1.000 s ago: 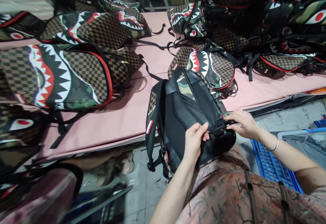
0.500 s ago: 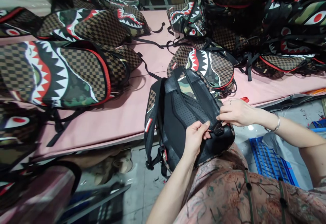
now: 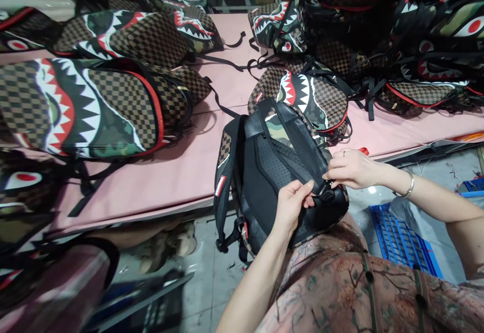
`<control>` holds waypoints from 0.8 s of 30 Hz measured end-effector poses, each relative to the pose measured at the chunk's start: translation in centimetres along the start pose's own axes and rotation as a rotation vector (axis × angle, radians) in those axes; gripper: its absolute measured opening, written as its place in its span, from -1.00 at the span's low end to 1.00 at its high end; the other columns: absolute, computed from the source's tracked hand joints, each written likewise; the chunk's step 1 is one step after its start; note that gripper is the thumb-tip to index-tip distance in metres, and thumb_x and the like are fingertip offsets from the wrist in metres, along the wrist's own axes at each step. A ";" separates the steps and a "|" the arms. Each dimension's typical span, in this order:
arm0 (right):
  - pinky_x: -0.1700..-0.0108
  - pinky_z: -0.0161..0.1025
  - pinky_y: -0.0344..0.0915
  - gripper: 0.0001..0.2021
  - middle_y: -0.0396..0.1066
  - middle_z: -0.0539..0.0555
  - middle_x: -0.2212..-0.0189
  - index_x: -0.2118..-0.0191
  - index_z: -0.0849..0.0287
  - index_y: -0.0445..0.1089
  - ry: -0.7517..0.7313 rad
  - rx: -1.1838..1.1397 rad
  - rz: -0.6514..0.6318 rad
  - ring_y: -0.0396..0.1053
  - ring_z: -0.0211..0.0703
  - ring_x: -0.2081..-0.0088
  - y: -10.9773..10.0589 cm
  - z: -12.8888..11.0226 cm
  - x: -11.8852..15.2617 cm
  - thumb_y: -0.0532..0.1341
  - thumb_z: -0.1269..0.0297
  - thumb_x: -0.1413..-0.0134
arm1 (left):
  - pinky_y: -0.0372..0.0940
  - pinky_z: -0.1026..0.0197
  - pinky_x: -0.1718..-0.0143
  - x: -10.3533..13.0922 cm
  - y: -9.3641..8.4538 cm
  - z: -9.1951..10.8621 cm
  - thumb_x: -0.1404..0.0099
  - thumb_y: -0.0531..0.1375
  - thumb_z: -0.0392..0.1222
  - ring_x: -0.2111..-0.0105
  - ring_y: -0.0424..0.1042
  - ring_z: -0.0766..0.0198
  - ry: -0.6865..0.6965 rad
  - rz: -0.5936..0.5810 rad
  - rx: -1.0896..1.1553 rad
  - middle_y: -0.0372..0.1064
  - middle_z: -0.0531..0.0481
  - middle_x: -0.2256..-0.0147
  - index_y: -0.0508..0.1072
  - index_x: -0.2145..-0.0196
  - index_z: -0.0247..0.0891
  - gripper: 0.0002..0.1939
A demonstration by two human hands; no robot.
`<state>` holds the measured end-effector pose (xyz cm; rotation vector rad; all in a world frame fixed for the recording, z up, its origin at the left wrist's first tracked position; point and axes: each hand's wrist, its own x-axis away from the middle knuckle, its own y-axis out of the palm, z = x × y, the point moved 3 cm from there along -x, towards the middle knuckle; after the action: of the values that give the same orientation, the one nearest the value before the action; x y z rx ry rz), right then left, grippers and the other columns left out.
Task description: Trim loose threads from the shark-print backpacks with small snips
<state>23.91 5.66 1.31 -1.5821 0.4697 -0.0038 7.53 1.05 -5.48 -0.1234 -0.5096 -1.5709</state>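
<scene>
A black backpack (image 3: 260, 207) leans against the table edge at my lap, its padded back panel and shoulder straps facing up. My left hand (image 3: 295, 202) is closed, thumb and fingers pinching the lower end of a shoulder strap (image 3: 302, 175). Just to its right, my right hand (image 3: 348, 167) is closed too, its fingertips at the black webbing and buckle (image 3: 325, 191) near the bag's bottom corner. What exactly the right fingertips pinch is too small to make out. The other shoulder strap (image 3: 223, 186), with a checkered patch and a red-and-white label, hangs at the bag's left side.
Several checkered shark-mouth backpacks lie on the pink-covered table (image 3: 181, 176), a large one (image 3: 86, 106) at left and a smaller one (image 3: 302, 96) just behind my bag. More bags are piled (image 3: 363, 30) at back right. A blue plastic crate (image 3: 403, 242) sits on the floor at right.
Both hands stay at the strap and buckle, with only slight finger movement. The webbing and buckle between them have shifted a little; the backpack keeps its place.
</scene>
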 end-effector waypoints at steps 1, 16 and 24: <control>0.40 -0.27 0.03 -0.69 0.31 0.07 0.49 0.30 0.21 0.39 -0.009 0.013 0.005 0.14 -0.20 0.45 0.0 -0.1 -0.1 -0.04 0.18 -0.23 | 0.01 0.40 0.66 0.0 0.0 0.0 0.01 0.27 -0.05 0.74 0.17 0.49 0.001 0.000 -0.001 0.26 0.09 0.76 0.29 0.69 -0.32 -0.67; 0.41 -0.37 0.19 -0.89 0.44 0.01 0.51 0.34 0.19 0.40 0.576 -0.405 0.317 0.33 -0.29 0.49 7.8 -2.5 3.0 0.14 0.34 -0.02 | 0.07 0.41 0.64 0.1 -1.3 -0.8 0.02 0.27 0.07 0.67 0.20 0.48 0.019 0.013 0.176 0.19 0.19 0.68 0.23 0.56 -0.28 -0.61; 0.42 -0.27 0.05 -0.86 0.30 0.00 0.65 0.54 0.17 0.29 0.604 0.140 0.295 0.23 -0.24 0.54 9.5 -4.9 1.0 0.07 0.44 0.04 | 0.23 0.34 0.59 -0.6 -3.0 0.3 0.16 0.35 0.02 0.65 0.34 0.36 0.136 0.300 -0.326 0.28 0.17 0.68 0.17 0.56 -0.24 -0.57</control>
<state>20.68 0.80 -7.64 -1.3441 1.1463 -0.2896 4.64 1.69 -6.18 -0.3245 -0.1171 -1.3452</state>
